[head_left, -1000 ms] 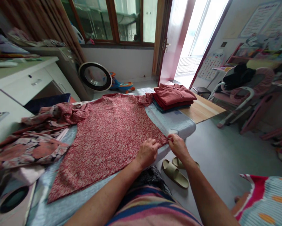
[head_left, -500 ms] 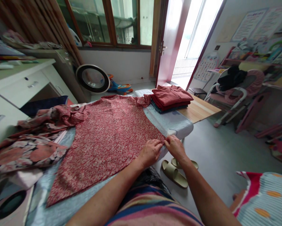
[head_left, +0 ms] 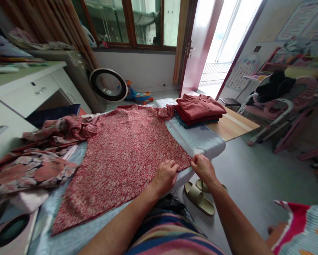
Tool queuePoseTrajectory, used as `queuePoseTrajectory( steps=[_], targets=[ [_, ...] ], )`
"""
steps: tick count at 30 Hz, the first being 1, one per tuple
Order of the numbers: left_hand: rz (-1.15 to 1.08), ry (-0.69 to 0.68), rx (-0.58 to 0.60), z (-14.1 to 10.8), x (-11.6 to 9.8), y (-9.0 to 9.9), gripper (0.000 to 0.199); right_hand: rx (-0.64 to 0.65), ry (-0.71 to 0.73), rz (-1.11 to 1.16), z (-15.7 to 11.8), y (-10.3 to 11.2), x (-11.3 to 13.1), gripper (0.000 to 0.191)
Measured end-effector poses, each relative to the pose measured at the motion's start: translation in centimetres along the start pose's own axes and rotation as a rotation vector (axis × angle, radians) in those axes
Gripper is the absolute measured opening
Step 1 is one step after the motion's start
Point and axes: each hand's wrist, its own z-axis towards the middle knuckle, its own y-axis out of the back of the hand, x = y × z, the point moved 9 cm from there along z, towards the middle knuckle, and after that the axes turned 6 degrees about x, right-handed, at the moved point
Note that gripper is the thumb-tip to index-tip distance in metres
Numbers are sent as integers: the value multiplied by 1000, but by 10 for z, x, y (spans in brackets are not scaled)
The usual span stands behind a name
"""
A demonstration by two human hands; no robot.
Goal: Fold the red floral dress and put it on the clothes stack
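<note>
A red floral-print shirt [head_left: 127, 152] lies spread out over a padded surface with a pale blue cover [head_left: 201, 141]. My right hand [head_left: 204, 169] pinches the shirt's right bottom corner, just past the near edge of the cover. My left hand [head_left: 165, 177] is closed on the hem a little to the left of that corner, its fingertips curled down and partly hidden. Beyond the shirt's right side, a stack of folded clothes [head_left: 198, 108] has a brick-red shirt on top.
Crumpled floral clothing [head_left: 49, 166] lies on the left beside a white desk [head_left: 28, 95]. Olive slippers [head_left: 198, 198] rest on the floor near me. A wooden board [head_left: 233, 124] lies behind the stack; a pink chair [head_left: 267, 95] stands at right.
My right hand has moved slightly right, away from my left hand, with the corner in its pinch. The hem between my hands looks straighter. The camera view has turned a little left.
</note>
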Motion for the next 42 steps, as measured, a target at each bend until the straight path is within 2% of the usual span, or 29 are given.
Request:
queuePoseTrajectory(
  steps=[4,7,10,12,15,17,20,24,30,36,42],
  targets=[
    [-51,-30,4,-1,-6,3,22,19,-6,18,1,2,-8,8],
    [-94,-37,-23,-5,-7,10,32,-61,44,78,-2,20,-2,3],
    [-76,-17,7,-17,2,15,33,-137,206,169,-1,36,28,5],
    [-45,3,40,-29,14,20,26,-127,349,216,3,34,59,10],
    [8,67,41,-52,40,32,18,-69,510,249,16,14,99,15],
    [47,133,19,-68,59,42,17,-54,546,233,27,-3,112,18],
    [95,236,14,-89,84,50,17,-56,527,194,42,-25,112,18],
    [119,314,16,-110,98,50,16,-71,561,111,46,-38,106,19],
    [198,367,15,-139,108,53,6,-76,595,79,47,-41,103,17],
    [253,460,-10,-176,137,73,11,-80,599,49,49,-44,101,18],
    [285,521,-95,-207,161,89,14,-76,606,85,47,-39,104,18]
  ],
)
